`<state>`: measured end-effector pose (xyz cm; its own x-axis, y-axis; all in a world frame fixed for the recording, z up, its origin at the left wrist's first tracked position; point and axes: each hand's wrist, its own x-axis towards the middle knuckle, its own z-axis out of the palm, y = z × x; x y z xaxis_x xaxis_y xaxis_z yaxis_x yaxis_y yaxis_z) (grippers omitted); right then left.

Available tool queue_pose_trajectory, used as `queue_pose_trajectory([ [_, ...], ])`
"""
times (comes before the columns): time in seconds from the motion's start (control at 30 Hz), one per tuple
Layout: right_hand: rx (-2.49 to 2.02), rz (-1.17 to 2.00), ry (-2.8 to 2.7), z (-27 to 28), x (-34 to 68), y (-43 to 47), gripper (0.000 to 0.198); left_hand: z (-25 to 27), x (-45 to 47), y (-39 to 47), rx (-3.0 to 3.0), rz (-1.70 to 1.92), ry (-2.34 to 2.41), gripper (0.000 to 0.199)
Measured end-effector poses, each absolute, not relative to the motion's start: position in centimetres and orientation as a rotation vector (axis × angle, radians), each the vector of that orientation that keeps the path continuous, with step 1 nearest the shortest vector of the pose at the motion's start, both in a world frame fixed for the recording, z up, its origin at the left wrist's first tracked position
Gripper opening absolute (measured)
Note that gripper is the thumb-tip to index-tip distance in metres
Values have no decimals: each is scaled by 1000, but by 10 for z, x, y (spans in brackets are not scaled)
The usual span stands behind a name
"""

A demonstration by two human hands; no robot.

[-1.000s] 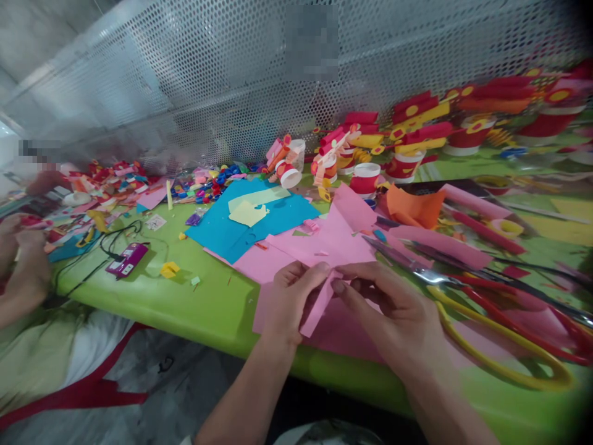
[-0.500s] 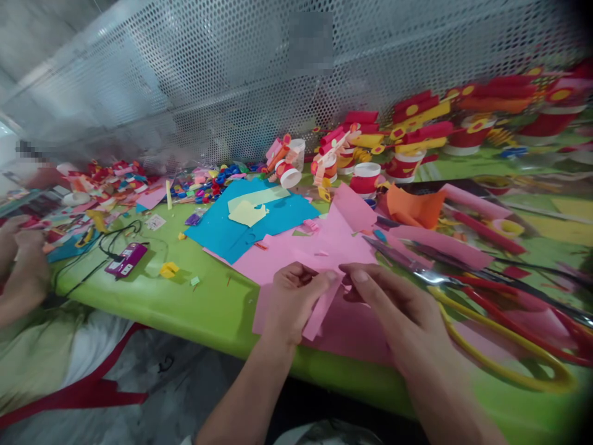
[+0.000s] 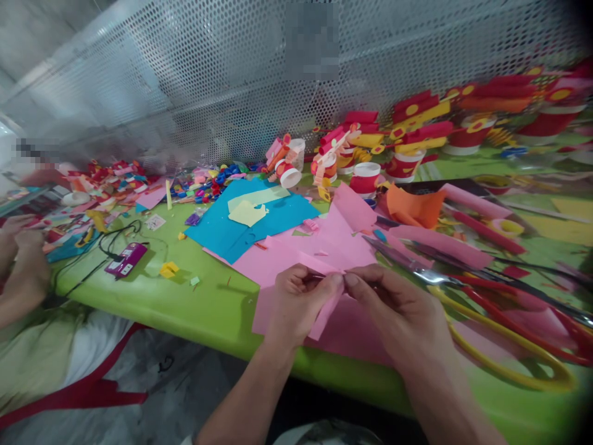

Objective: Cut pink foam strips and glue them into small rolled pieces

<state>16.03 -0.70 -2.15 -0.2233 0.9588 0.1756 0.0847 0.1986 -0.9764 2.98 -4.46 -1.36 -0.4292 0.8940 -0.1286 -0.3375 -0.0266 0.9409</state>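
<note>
Only partly visible, the pink strip (image 3: 327, 316) in the left hand (image 3: 295, 304)

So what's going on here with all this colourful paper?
Someone is working on a strip of pink paper with bare hands. The left hand pinches it, and the right hand has its fingertips right up against the left thumb; its exact grip is hidden. Underneath, pink sheets lie on the green table. Large scissors lie to the right, unused, and red-and-white cups are farther back. Another person's arms show at far left.
</note>
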Motion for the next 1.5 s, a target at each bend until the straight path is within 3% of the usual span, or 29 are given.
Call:
queue_pose_trajectory([
  [0.63, -1042, 1181, -1452, -24, 162, -4, 21, -16, 29, -47, 790, 1601, 1261, 28],
  [1.0, -1002, 1329, -1465, -33, 161, -1, 28, -19, 29, -47, 820, 1643, 1350, 17],
  [1.23, -1021, 1294, -1469, -29, 163, -3, 22, -23, 26, -49, 782, 1612, 1311, 8],
  [1.5, -907, 1395, -1527, -34, 165, -1, 24, -29, 22, -44, 397, 1555, 951, 22],
])
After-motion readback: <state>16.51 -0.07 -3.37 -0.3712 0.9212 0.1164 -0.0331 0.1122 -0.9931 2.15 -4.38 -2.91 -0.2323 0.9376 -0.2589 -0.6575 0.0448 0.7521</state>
